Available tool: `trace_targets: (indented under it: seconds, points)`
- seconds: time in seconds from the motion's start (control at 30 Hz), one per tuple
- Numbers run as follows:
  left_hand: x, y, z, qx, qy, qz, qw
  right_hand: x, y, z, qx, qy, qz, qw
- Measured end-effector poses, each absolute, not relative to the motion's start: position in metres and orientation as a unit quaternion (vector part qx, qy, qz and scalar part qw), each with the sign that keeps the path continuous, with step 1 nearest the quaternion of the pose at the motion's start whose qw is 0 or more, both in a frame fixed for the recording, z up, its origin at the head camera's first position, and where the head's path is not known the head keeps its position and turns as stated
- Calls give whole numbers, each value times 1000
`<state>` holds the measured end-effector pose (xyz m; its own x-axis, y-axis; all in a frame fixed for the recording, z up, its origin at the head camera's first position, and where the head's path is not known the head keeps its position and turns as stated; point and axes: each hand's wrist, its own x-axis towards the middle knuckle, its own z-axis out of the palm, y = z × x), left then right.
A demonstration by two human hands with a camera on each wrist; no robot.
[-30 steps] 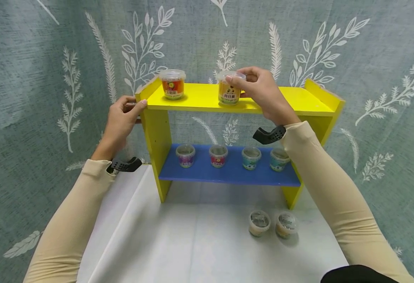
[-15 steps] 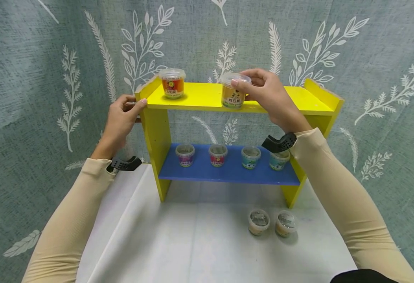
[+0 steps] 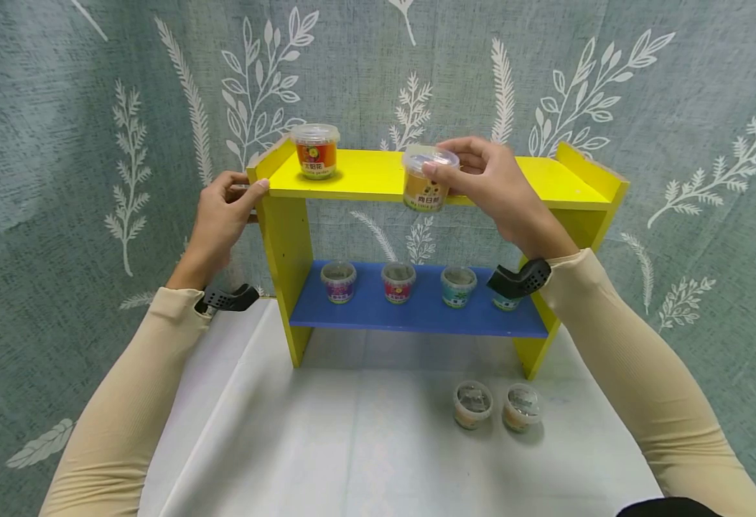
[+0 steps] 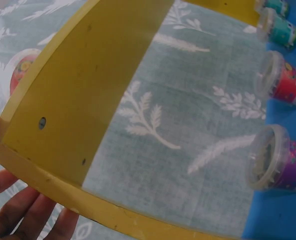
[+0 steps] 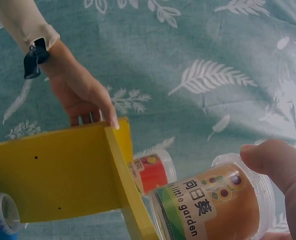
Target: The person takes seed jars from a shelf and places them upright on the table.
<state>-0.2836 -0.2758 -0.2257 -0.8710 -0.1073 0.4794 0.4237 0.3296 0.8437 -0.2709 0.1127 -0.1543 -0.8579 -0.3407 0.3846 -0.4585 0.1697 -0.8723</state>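
My right hand (image 3: 497, 188) holds a clear-lidded plastic tub (image 3: 425, 190) near its lid, the thumb across the front. The tub's orange and green label shows sunflowers and reads "little garden" in the right wrist view. It overlaps the front edge of the yellow top board (image 3: 365, 174), tilted slightly. My left hand (image 3: 217, 219) grips the upper left side panel (image 4: 78, 90) of the small shelf, thumb at its front edge and fingers on the outer side. On the top board's left end stands a similar tub with a red-orange label (image 3: 316, 154).
Several tubs stand on the blue lower board (image 3: 384, 322): a purple one (image 3: 339, 286), a red one (image 3: 397, 286) and teal ones, the rightmost partly hidden by my wrist camera. Two lidded tubs (image 3: 472, 408) sit on the white table (image 3: 326, 445). A patterned curtain hangs behind.
My right hand has brought the sunflower tub from the top board toward me, slightly right and lower in the head view. The left hand has stayed on the side panel.
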Motion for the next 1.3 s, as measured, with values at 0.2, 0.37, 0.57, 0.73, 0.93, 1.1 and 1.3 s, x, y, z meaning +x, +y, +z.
trace_targets:
  seconds: [0.2,0.37,0.57,0.73,0.93,1.1,1.3]
  points:
    - [-284,-276,-226,-101,-779,-573,235,-266,115,-159,271,-762,586,50]
    - [-284,-275,-226,-98,-779,-574,235,-263,118,-164,267,-768,581,49]
    - [-283,-275,-225,-94,-780,-574,233,-262,122,-172,261,-771,579,43]
    - [-282,-273,-225,-92,-783,-569,233,-259,125,-180,262,-770,581,29]
    - [-282,-274,-227,-93,-785,-567,233,-257,129,-189,260,-779,570,14]
    - [-283,-274,-226,-95,-781,-572,233,-256,131,-196,255,-796,548,25]
    - [-283,-273,-226,-94,-780,-572,237,-257,135,-208,267,-802,534,23]
